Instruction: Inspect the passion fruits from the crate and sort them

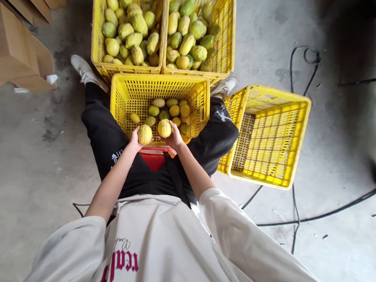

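My left hand [134,141] is closed around a round yellow fruit [145,134] with faint pale stripes, its exact kind unclear. A similar striped yellow fruit [164,128] sits in my right hand [175,137], fingers curled round its outer side and underside. Both fruits are held apart from each other over the near edge of a yellow plastic crate [117,98] between my legs. Inside that crate lie several more yellow and green fruits [174,111], mostly toward the right. The undersides of both held fruits are hidden.
Two yellow crates full of yellow-green fruit, the left one [99,48] and the right one [230,39], stand beyond. Another yellow crate [268,139] stands by my right leg. Black cables [309,219] run over the floor at right; cardboard boxes [10,41] are at upper left.
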`<state>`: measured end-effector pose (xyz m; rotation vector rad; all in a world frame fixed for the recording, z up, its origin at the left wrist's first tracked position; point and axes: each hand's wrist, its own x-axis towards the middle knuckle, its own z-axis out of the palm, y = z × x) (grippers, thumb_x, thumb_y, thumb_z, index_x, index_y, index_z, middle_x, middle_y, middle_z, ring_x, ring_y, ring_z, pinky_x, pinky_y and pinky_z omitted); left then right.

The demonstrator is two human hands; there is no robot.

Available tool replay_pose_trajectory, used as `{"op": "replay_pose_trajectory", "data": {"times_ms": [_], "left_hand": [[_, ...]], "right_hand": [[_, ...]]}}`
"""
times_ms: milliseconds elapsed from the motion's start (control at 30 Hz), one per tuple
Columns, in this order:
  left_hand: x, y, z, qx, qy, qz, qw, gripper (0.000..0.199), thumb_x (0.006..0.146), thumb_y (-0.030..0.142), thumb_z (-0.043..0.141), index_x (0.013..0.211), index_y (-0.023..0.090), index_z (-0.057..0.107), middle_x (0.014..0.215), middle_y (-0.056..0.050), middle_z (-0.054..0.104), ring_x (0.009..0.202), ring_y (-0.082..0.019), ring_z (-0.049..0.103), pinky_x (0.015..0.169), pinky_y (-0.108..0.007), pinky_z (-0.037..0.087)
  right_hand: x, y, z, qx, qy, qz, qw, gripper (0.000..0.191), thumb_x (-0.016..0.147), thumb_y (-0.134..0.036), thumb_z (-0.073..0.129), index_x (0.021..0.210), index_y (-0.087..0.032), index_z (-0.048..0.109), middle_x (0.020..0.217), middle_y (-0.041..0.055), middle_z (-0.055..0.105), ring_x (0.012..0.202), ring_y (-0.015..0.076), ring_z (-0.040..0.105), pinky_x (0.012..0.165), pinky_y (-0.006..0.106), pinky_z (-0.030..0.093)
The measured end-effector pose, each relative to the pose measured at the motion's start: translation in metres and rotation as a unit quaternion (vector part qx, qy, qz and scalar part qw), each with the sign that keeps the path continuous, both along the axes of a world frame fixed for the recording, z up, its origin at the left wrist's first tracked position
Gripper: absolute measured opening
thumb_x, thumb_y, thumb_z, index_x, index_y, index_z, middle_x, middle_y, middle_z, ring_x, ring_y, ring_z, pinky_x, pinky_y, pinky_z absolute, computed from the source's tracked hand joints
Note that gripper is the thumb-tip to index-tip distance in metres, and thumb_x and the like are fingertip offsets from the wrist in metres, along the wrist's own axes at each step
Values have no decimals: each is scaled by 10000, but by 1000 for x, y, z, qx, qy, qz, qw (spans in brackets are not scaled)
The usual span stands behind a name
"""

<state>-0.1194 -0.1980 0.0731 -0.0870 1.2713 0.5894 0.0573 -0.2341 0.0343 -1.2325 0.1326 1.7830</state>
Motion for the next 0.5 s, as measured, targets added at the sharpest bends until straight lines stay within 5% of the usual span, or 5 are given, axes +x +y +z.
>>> {"op": "replay_pose_trajectory", "data": {"times_ms": [200, 500], "left_hand": [[1, 1, -1, 17, 8, -25, 999, 474, 1035, 628, 571, 916, 178, 662, 733, -54, 692, 595, -170, 676, 598, -261, 580], [4, -2, 10, 32, 13, 10, 999, 171, 1012, 343, 706, 949, 198, 642, 805, 1, 701, 674, -140, 691, 752, -290, 634]], "right_hand": [[-3, 1, -1, 8, -24, -10, 1000, 393, 915, -619, 583, 974, -237, 655, 887, 42, 747, 996, 249, 747, 830, 360, 659], [-6, -1, 9, 44, 29, 7, 999, 373, 909, -609, 629, 946, -239, 657, 896, 63, 772, 1073, 302, 741, 868, 434, 671]]}}
